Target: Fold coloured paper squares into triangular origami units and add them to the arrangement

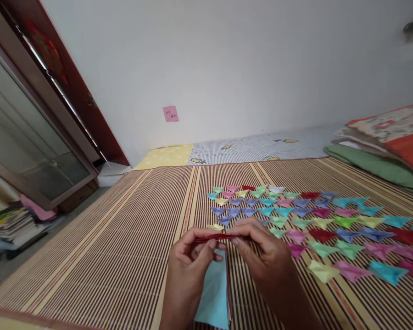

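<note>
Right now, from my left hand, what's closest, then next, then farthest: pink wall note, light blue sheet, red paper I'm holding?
1. Red paper, pinched in your left hand.
2. Light blue sheet, lying below.
3. Pink wall note, far ahead.

- pink note (170,113) with handwriting, stuck on the white wall (248,64)
- yellow cloth (168,156) beside a checked cloth (248,149) printed with pineapples, along the wall
- floral fabric (395,126) piled above green fabric (371,163) at right
- books (12,224) stacked near the glass panel (24,133) at left

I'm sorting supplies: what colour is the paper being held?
The held paper is dark red, in the head view.
</note>
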Available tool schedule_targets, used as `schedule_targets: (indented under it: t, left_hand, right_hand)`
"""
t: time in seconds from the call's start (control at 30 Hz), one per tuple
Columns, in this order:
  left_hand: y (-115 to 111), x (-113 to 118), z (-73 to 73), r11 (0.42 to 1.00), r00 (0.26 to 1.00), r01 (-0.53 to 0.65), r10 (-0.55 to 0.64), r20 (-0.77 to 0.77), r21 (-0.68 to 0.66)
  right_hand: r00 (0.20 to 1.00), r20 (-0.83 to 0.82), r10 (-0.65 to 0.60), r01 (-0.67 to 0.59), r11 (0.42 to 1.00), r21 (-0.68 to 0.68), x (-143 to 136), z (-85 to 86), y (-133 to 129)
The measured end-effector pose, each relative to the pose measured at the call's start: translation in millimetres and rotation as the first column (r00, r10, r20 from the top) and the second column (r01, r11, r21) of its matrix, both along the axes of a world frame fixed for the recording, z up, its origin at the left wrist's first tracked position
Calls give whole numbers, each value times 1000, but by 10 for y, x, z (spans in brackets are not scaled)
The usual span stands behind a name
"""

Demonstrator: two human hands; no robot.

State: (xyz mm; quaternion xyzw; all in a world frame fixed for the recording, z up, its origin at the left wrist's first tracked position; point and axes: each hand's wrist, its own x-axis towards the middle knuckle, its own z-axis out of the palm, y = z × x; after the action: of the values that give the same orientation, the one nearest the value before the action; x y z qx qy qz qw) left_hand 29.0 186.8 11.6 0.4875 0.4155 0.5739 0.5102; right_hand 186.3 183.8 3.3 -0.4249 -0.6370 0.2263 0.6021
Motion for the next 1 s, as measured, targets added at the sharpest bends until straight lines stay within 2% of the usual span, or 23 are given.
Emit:
schedule_targets:
  t: [0.07,0.17,0.33,0.43,0.57,0.7,1.0]
  left_hand:
    - [-6,-10,17,998,999,-29,30,-15,61]
    - [-7,-26,19,983,992,-98,108,-59,157]
    - [-13,-31,3,958,979,-131,165,-120,256]
    - [-19,-24,-6,968,985,-84,117,-127,236]
    - [-20,-6,-21,983,992,0,23,-123,183]
    - [-4,19,-52,992,997,-24,34,-75,127]
    - [14,44,-76,1000,999,-3,2,-47,-8]
  right_hand:
    - [999,-45,-7,7,1000,2,-6,-3,-7]
    - [983,-185,3,-21,995,-93,-24,-32,-19]
    - [910,-390,138,-247,937,-245,-38,-77,-32]
    - [900,-407,157,-291,911,-291,-29,-68,-36]
    - [924,-349,157,-244,944,-221,-35,-38,-22]
    - [939,-322,123,-180,972,-153,-69,-45,5]
    - [964,-249,89,-129,980,-152,-115,-94,17]
